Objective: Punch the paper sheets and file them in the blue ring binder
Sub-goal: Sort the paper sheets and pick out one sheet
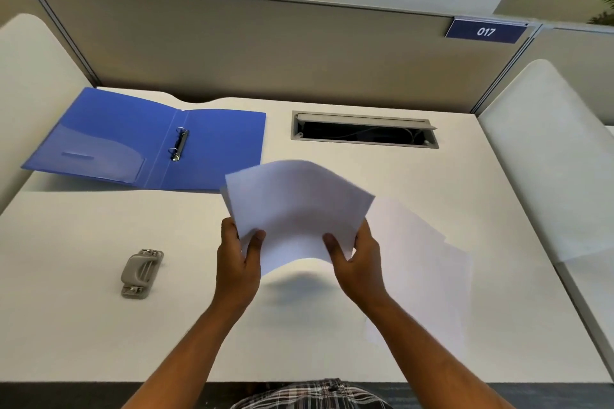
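Note:
Both hands hold a small bundle of white paper sheets above the middle of the white desk; the sheets bow upward. My left hand grips their near left corner, my right hand the near right corner. More white sheets lie flat on the desk to the right. The blue ring binder lies open at the back left, its two metal rings showing on the spine. A grey hole punch sits on the desk at the near left, apart from both hands.
A grey cable hatch stands open in the desk at the back right. Grey partition walls close off the back and sides; a blue sign reading 017 hangs at the upper right. The desk's front edge runs near my body.

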`<state>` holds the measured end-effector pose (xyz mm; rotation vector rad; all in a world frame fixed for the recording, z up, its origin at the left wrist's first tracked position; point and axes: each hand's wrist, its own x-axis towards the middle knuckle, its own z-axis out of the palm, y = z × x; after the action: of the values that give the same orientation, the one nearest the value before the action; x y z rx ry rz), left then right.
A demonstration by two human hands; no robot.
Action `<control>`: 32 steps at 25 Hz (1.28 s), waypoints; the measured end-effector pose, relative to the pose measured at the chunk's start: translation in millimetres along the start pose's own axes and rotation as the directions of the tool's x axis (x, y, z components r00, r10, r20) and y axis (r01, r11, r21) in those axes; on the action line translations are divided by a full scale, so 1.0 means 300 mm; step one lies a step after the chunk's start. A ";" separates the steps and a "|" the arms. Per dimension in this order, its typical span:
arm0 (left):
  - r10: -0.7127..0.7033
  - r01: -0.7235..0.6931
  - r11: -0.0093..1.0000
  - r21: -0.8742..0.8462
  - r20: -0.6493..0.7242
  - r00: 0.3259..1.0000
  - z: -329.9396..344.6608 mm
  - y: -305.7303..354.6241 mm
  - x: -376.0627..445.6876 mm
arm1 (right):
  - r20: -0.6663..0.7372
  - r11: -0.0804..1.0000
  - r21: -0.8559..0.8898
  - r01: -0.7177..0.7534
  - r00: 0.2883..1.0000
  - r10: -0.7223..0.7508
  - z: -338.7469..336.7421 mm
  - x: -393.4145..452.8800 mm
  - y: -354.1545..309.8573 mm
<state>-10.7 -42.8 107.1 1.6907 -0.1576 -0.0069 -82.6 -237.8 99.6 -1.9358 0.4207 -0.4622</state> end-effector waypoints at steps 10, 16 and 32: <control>0.002 -0.001 1.000 0.027 -0.038 0.999 0.004 -0.028 -0.008 | -0.074 0.983 0.130 -0.132 0.987 0.142 0.046 -0.020 0.011; -0.112 0.107 0.988 0.108 0.047 0.993 0.021 -0.114 0.006 | -0.063 0.975 0.060 -0.212 0.974 0.216 0.069 -0.010 0.065; -0.477 0.462 0.744 0.482 -0.100 0.873 -0.035 -0.414 0.039 | -0.014 0.517 -0.773 -0.367 0.825 0.565 -0.072 -0.084 0.458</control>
<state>14.3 -19.0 -13.3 2.2081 0.2812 -0.4062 -126.3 -295.5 -21.8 -2.4941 1.0828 0.4066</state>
